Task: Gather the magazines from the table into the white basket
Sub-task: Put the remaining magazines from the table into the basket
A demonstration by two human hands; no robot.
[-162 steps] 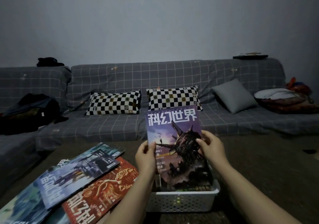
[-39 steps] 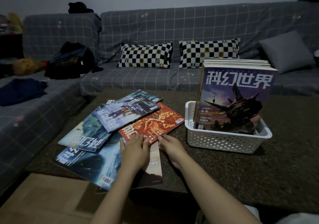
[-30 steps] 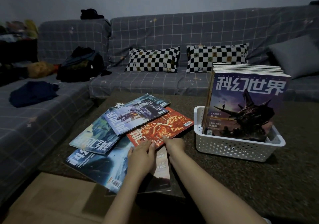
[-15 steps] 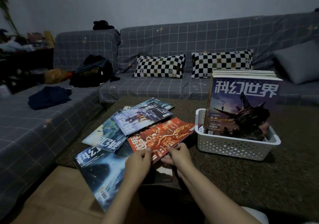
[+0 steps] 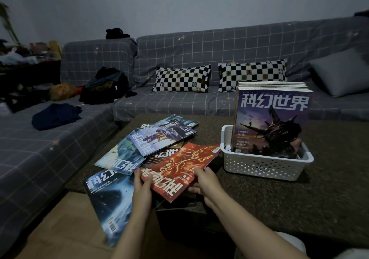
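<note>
A red magazine [image 5: 179, 169] is lifted slightly off the dark table [image 5: 299, 198], near edge raised. My left hand [image 5: 142, 187] grips its left near corner and my right hand [image 5: 205, 183] holds its right edge, fingers under it. Several more magazines lie fanned on the table: a pale blue one [image 5: 161, 137], a teal one [image 5: 119, 159], a dark blue one [image 5: 108, 196] overhanging the near edge, and a dark one [image 5: 159, 156] partly hidden under the red. The white basket [image 5: 263, 165] stands to the right, holding several upright magazines, the front one purple [image 5: 269, 123].
A grey checked sofa [image 5: 179, 103] wraps the table's far and left sides, with two checkered pillows [image 5: 181, 78], a grey cushion [image 5: 339, 73], a dark bag [image 5: 105, 85] and blue cloth [image 5: 56, 115]. Wooden floor [image 5: 65, 228] shows at the near left.
Both hands have taken hold of the red magazine and raised its near edge off the pile, uncovering a dark magazine beneath. The view has shifted slightly left.
</note>
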